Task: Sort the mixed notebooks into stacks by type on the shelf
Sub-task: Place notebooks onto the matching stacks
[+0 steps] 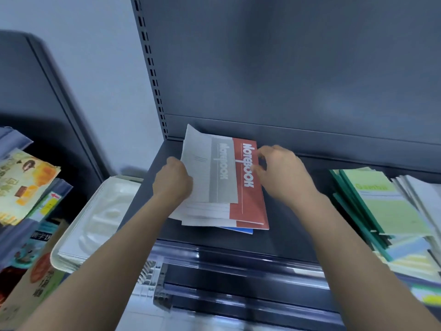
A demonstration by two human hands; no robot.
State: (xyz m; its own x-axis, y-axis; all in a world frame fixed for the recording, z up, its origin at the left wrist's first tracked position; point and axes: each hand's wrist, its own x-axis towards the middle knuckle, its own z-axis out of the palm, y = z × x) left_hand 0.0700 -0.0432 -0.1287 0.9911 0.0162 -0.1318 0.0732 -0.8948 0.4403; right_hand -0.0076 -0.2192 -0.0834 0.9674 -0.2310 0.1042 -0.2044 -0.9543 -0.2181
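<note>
At the middle of the shelf [298, 211] lies a loose pile [205, 211]: a grey notebook [223, 177] over white ones, a red notebook [250, 206] along its 3 o'clock side, a blue one [241, 230] peeking out at 6. They look thin, light and floppy, with slick covers likely to slide, so they are best taken by a long edge with support beneath. The left hand [173, 179] curls round the pile's 9 o'clock edge, gripping it. The right hand [281, 173] has bent fingertips [259, 168] touching the red cover; whether they pinch it I cannot tell.
</note>
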